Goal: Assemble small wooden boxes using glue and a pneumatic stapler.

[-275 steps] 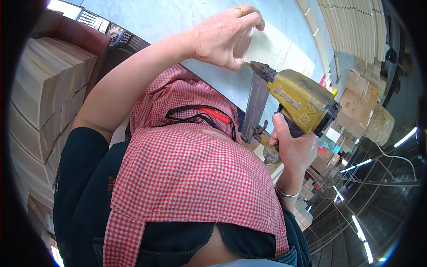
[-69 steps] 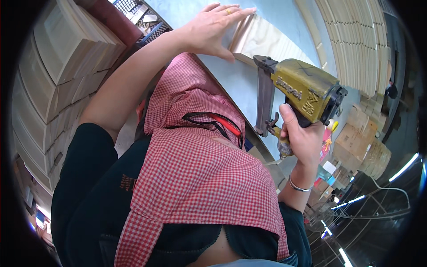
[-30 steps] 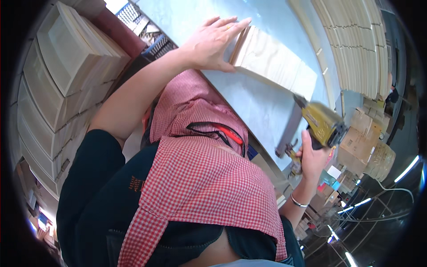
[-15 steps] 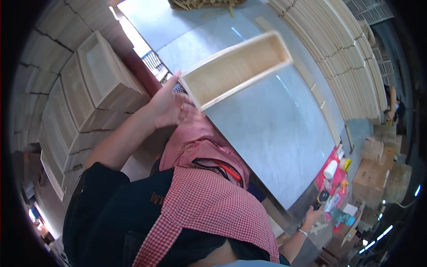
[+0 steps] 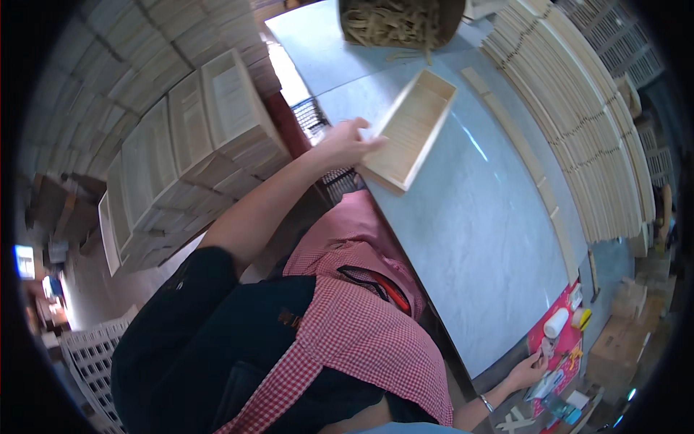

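My left hand [image 5: 345, 145] reaches to the near end of a long, open wooden box [image 5: 416, 134]. Its fingers are apart and touch or overlap the box's left wall. The box lies over the pale table [image 5: 441, 246], its open side up and its inside bare. At the table's right end, my right hand [image 5: 529, 371] has its fingers closed beside a pink-red sheet [image 5: 568, 295] with small items on it. What those fingers hold, if anything, I cannot make out. A white cylinder [image 5: 555, 323] and a yellow roll [image 5: 580, 318] stand nearby.
Stacked wooden boxes [image 5: 191, 116] rise at the left. A dark container of wood strips [image 5: 397, 22] stands at the far edge. Rows of thin boards [image 5: 578, 123] line the right side, beside a long wooden strip [image 5: 513, 137]. A blue-capped bottle [image 5: 562, 409] is near my right hand.
The wooden box has turned so its far end points more away from me. My left hand has shifted along with it. My right hand no longer has the black object at its fingers.
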A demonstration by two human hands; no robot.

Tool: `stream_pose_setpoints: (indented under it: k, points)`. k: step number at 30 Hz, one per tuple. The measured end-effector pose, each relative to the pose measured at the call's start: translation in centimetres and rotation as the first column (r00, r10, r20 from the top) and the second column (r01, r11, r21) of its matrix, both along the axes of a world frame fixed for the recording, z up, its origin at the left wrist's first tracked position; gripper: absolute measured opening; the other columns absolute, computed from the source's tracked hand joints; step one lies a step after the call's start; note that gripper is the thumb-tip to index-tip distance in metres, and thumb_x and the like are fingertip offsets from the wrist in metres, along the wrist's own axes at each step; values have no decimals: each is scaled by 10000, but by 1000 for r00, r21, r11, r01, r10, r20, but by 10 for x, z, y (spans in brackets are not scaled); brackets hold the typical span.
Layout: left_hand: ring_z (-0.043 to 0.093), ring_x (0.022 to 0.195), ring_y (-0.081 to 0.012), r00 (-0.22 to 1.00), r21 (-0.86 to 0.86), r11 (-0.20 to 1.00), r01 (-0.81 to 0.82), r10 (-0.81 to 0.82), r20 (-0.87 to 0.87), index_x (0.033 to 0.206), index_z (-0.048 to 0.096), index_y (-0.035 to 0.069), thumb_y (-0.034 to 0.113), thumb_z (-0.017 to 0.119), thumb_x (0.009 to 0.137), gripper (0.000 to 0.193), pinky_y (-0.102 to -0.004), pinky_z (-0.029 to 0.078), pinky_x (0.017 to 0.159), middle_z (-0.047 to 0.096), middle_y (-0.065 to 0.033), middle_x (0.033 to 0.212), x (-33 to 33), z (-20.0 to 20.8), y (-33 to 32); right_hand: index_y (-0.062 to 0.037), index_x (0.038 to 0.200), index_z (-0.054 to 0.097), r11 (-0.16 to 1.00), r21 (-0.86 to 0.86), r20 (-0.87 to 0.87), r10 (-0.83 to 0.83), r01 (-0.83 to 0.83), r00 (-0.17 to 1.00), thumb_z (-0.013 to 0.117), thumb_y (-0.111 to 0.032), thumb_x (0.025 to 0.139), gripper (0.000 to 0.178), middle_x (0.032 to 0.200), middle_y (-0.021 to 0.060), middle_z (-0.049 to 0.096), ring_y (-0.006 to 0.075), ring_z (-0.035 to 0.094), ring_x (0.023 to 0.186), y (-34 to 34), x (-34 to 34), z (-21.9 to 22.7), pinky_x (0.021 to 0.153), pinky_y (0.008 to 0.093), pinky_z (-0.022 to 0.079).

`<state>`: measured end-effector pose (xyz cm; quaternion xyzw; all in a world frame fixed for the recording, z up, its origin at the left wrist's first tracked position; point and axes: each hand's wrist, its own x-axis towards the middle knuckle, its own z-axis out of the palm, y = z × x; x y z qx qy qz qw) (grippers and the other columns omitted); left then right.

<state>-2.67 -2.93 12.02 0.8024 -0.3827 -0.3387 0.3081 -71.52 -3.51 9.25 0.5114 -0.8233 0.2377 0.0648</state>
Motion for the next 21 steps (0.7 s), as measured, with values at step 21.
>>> stream_pose_setpoints:
  k: [21]
  points:
    - [614,789,-172,137,-781,241,-576,970,199,1183,667,-8,230,543,956,352,-307,487,695,698,-97,976,124,107,460,-17,1207,663,634,-75,156,770,-770,619,582,-193,1006,278,1132,138,694,268,657,1002,-103,315,-8,865,351,547]
